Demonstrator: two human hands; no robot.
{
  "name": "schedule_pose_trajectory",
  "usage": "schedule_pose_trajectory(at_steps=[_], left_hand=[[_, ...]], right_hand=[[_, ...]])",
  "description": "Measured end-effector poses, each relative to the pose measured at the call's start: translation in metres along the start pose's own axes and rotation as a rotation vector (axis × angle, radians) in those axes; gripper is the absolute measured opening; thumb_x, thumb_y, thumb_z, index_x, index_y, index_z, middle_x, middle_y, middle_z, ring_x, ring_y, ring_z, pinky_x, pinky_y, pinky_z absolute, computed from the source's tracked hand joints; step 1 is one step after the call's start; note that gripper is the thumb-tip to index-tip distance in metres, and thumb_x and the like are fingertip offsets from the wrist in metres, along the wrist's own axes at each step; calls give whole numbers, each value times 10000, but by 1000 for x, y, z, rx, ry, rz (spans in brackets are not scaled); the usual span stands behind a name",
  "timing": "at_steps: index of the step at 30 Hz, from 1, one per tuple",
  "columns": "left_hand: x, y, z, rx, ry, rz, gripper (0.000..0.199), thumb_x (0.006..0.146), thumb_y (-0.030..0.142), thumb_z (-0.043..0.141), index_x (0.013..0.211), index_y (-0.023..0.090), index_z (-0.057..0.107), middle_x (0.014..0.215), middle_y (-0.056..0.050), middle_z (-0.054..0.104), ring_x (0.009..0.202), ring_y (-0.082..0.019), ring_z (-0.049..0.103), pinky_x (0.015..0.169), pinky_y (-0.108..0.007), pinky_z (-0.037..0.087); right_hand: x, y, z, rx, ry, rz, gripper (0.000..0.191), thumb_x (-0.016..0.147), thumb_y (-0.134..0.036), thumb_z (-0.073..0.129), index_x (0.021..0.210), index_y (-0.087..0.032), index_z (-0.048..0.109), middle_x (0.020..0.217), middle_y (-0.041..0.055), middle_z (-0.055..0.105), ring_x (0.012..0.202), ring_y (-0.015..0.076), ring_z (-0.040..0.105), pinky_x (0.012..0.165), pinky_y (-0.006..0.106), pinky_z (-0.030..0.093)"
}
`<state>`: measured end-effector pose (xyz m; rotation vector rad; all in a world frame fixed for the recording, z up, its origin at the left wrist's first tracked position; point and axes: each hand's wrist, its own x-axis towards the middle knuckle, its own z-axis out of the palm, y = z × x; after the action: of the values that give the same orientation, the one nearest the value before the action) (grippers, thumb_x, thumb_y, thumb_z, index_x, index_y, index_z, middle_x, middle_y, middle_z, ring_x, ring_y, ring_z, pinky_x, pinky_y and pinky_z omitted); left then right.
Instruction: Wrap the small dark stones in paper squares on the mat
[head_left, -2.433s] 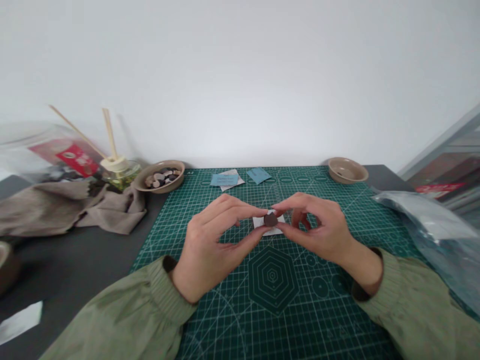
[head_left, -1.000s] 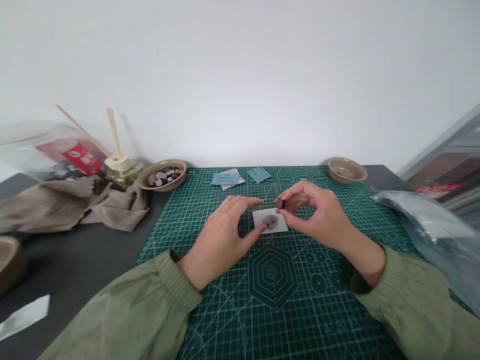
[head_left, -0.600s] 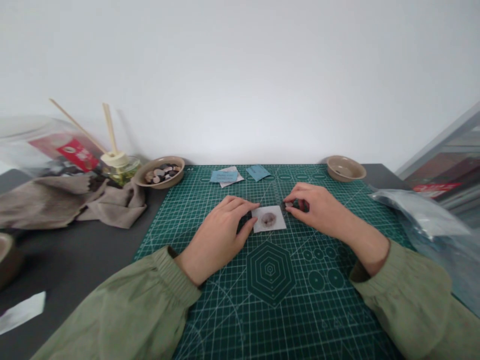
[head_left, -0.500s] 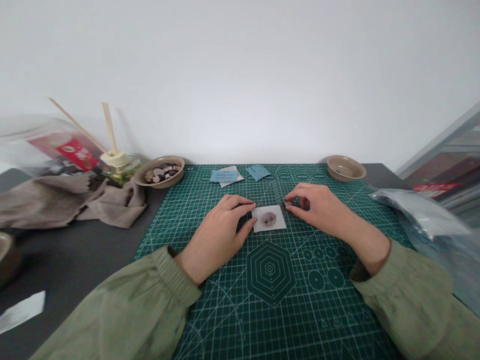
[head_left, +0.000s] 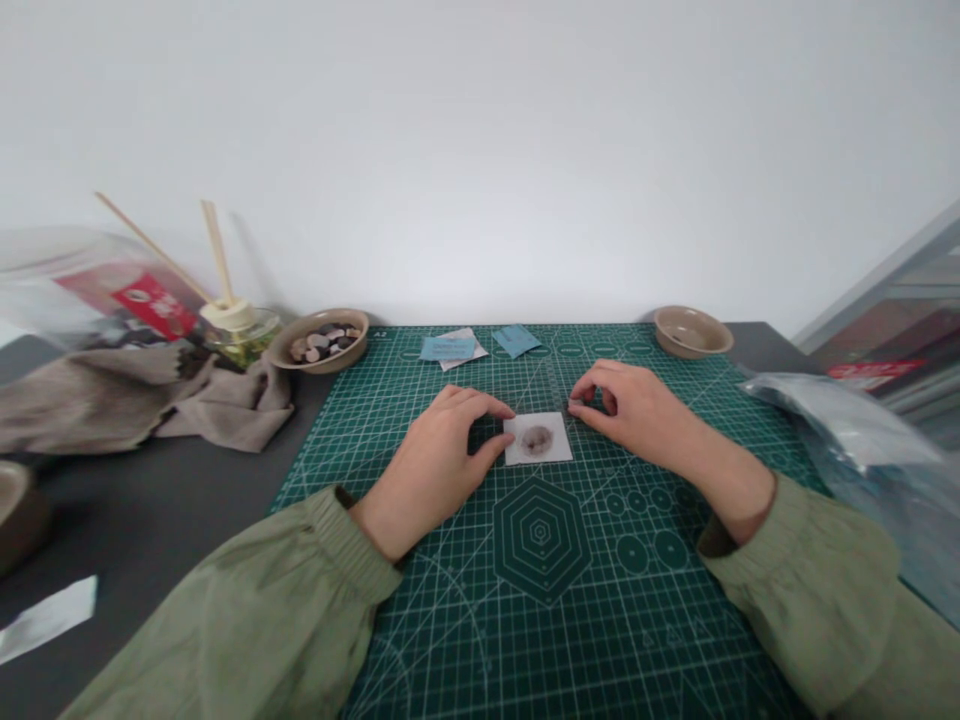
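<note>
Card edges (clock read from the card): the white card (head_left: 538, 440) lies flat on the green mat (head_left: 450, 640); its three o'clock edge sits just beside the right hand (head_left: 637, 412).
Room: gridded mat runs from the card toward six o'clock, and up to the wall (head_left: 480, 160) at twelve.
Left hand (head_left: 435, 460): thumb and forefinger spread, tips at the card's nine o'clock edge; whether they press, I cannot tell.
Right hand: fingertips pinched on one small piece (head_left: 575, 403), its shape unclear.
Count: one card, two blue packets (head_left: 448, 348) at eleven and nearly twelve, bowls at ten (head_left: 319, 367) and two (head_left: 694, 335).
Card axis: looks longer nine-to-three, right end tipped slightly toward two.
</note>
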<state>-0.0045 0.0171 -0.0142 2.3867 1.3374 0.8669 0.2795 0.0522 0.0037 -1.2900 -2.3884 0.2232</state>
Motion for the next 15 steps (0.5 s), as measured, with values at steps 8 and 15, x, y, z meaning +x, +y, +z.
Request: schedule_pose_trajectory(at_steps=[8,15], left_hand=[[4,-2,4,79,14,15,156,984,335,768,1074,207,770,1123,-90,731,1122,-309,652,1034,-541,529],[6,5,-3,-98,194,-25,203,938,156,766,1125,217,716,960,-3,755,824,-176,704,750,-314,573]], right_hand=[[1,-1,1,1,0,11,68,985,-255,750,996,-188,754,912,27,666,710,152,565,698,320,412],[0,2,3,-2,6,19,64,976,-254,766,981,-192,752,900,24,664,717,158,562,694,315,402]])
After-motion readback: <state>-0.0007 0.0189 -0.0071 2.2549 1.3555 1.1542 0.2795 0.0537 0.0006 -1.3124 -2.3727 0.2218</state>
